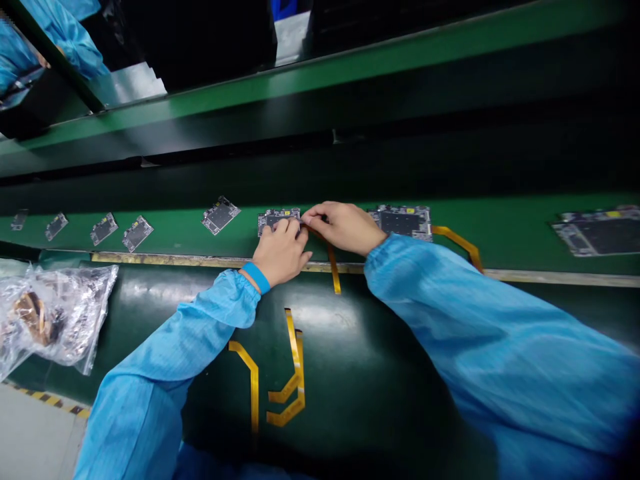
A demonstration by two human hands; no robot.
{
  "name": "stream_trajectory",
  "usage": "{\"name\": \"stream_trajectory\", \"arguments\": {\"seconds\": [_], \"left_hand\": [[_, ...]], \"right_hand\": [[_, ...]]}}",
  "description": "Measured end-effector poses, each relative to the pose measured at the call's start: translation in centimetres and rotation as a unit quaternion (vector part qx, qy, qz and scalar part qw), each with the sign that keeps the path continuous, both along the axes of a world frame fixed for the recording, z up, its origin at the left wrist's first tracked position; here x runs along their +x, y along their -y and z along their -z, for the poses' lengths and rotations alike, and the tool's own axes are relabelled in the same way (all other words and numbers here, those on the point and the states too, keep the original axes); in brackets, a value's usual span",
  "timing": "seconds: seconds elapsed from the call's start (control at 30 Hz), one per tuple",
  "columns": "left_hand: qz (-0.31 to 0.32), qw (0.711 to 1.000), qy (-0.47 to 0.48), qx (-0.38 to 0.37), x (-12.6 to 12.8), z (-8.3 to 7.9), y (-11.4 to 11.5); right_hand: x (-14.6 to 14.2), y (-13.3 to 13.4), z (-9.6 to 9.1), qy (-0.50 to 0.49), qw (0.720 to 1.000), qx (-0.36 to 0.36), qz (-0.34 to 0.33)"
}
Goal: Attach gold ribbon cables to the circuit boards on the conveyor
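Note:
A circuit board (267,219) lies on the green belt under my left hand (283,250), whose bent fingers press on its top and right side. At the board's right edge, my right hand (347,227) pinches the end of an orange flex cable (334,267). The cable's free end hangs over the belt's metal edge towards me. Just right of my right hand sits another circuit board (405,220), with an orange flex cable (463,243) running from its right side. Exactly where the pinched cable meets the board is hidden by my fingers.
Loose orange flex cables (254,383) lie on the green worktable (370,387) before me. Several more boards (220,215) are spread leftwards along the belt (175,230), and one (603,232) lies far right. A clear plastic bag (75,313) rests at left. Blue sleeves of another person (75,40) show behind.

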State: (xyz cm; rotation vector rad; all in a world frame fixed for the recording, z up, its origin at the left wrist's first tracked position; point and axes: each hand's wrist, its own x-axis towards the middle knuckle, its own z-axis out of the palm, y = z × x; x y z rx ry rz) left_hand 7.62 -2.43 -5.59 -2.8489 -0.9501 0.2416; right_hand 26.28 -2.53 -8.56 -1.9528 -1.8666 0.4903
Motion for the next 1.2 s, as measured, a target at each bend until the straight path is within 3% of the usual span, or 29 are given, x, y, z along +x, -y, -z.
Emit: {"name": "stream_trajectory", "arguments": {"seconds": [0.4,0.6,0.67,0.83,0.9,1.0,1.2], "left_hand": [[0.022,1.000,-0.005,-0.001,1.4,-0.1,0.3],[0.038,0.998,0.032,-0.045,-0.1,-1.1,-1.0],[0.013,0.998,0.047,-0.047,-1.4,-1.9,-2.1],[-0.119,0.991,0.055,-0.020,-4.8,-3.4,-5.7],[-0.165,0.985,0.039,-0.027,-5.7,-3.5,-6.7],[-0.194,0.979,0.022,-0.051,-6.3,-3.5,-7.6],[-0.129,0.986,0.020,-0.104,-6.9,-3.5,-9.1]], "right_hand": [[2.0,-0.6,1.8,-0.033,0.999,-0.033,0.004],[2.8,-0.6,1.9,-0.037,0.998,-0.044,-0.002],[3.0,-0.2,1.5,-0.047,0.998,-0.042,0.002],[2.0,2.6,-0.6,-0.062,0.998,0.002,0.012],[0.8,4.4,-1.7,-0.062,0.998,0.010,-0.032],[-1.8,7.6,-3.2,-0.076,0.985,-0.022,-0.151],[-7.9,12.6,-4.9,-0.055,0.947,-0.070,-0.308]]}}
